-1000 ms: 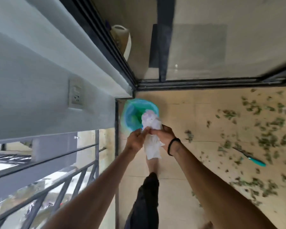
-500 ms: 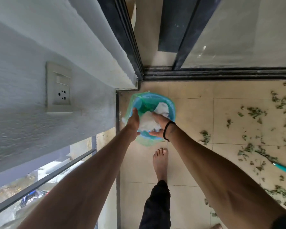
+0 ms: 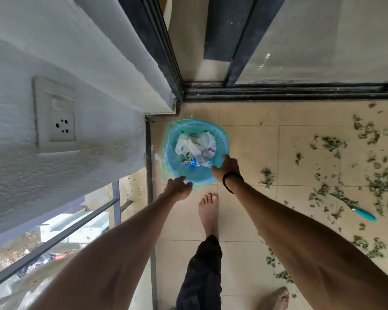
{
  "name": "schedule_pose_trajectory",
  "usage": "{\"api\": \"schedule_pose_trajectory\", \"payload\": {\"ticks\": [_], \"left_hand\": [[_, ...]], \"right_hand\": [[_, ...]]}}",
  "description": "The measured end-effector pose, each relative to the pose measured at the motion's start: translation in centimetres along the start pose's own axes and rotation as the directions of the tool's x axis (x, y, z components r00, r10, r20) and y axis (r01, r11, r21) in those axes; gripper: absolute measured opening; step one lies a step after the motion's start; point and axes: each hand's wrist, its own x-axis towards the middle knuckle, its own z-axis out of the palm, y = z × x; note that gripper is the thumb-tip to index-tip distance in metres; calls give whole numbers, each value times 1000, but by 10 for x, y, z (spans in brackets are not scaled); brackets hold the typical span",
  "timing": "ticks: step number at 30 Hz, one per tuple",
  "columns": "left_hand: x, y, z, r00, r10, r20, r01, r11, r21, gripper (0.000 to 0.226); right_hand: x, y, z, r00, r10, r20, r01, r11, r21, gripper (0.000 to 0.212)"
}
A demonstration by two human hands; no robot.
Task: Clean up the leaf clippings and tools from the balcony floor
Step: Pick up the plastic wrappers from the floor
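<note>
Both our hands have let go of the white bag (image 3: 194,142), now crumpled inside the bin (image 3: 194,173) atop wrappers. Our left hand (image 3: 177,190) and right hand (image 3: 227,167) hover empty at its rim, fingers relaxed. Leaf clippings (image 3: 376,184) and a teal-handled tool (image 3: 363,214) lie on the floor (image 3: 244,211).

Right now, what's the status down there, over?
Both hands at the bin rim, fingers loosely curled. Leaf clippings cover the floor. Teal-handled tool lies among them. Nothing blocking.
</note>
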Motion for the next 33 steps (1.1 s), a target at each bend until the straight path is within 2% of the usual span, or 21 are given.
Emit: {"api": "schedule_pose_trajectory", "payload": {"ticks": [2, 6, 10, 12, 16, 20, 22, 25, 28, 33], "left_hand": [[3, -2, 3, 1000, 6, -4, -6, 1000, -3, 62], [8, -14, -4, 995, -27, -96, 25, 999, -23, 61], [-4, -34, -18, 982, -127, -141, 121, 991, -51, 64], [-18, -36, -27, 982, -125, -142, 121, 992, -33, 63], [-65, -13, -42, 990, -30, -140, 29, 1000, -7, 56], [-123, 45, -47, 994, 76, -79, -78, 997, -28, 51], [-151, 76, -45, 987, 151, -53, -156, 983, -101, 49], [-195, 125, -42, 965, 258, -36, -261, 952, -158, 64], [-220, 161, -30, 953, 302, -10, -300, 942, -150, 82], [-319, 232, 19, 929, 370, -14, -370, 927, -66, 54]], "right_hand": [[2, 1, 7, 996, -30, 78, 31, 1000, -2, 63], [-2, -13, 29, 975, -143, 172, 146, 989, -7, 58], [-16, -30, 35, 938, -178, 297, 197, 980, -38, 73], [-29, -30, 26, 954, -161, 252, 165, 986, 5, 73], [-76, -10, -15, 985, -98, 142, 81, 989, 121, 61], [-137, 24, -75, 996, -22, 81, 4, 975, 224, 50], [-162, 44, -101, 999, 24, 41, -35, 960, 276, 45], [-204, 77, -141, 997, 72, -15, -61, 928, 368, 42], [-252, 112, -177, 994, 94, -64, -56, 896, 440, 39], [-330, 195, -224, 985, 142, -103, -57, 814, 578, 35]]}}
